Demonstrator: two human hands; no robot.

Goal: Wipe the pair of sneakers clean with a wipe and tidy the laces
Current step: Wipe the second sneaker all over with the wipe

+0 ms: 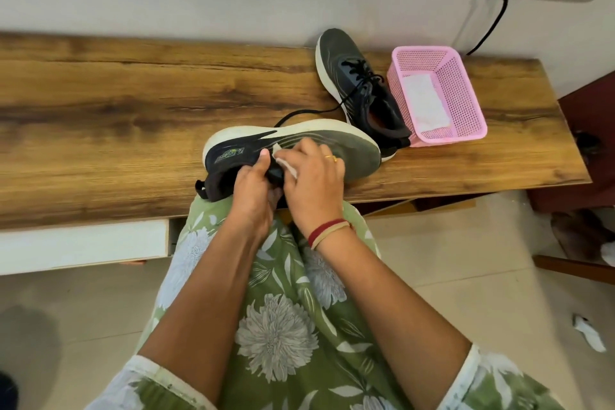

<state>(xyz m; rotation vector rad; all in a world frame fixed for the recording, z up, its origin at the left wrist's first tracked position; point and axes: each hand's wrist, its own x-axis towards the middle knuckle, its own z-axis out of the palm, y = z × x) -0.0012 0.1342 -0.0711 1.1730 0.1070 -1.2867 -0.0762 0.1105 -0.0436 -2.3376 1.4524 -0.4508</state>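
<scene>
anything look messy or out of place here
The far sneaker has an untied black lace trailing loose across the wooden table. A crumpled white scrap also lies on the floor at the right.

Evenly lit by soft, diffuse daylight, with no glare. Faint shadows only under the sneaker [293,150] and beside the pink basket [462,93] on the wooden table [100,116]. Slightly soft overall. Strong wide-angle bowing along the table edge and corners; floor [432,276] blurred.
</scene>
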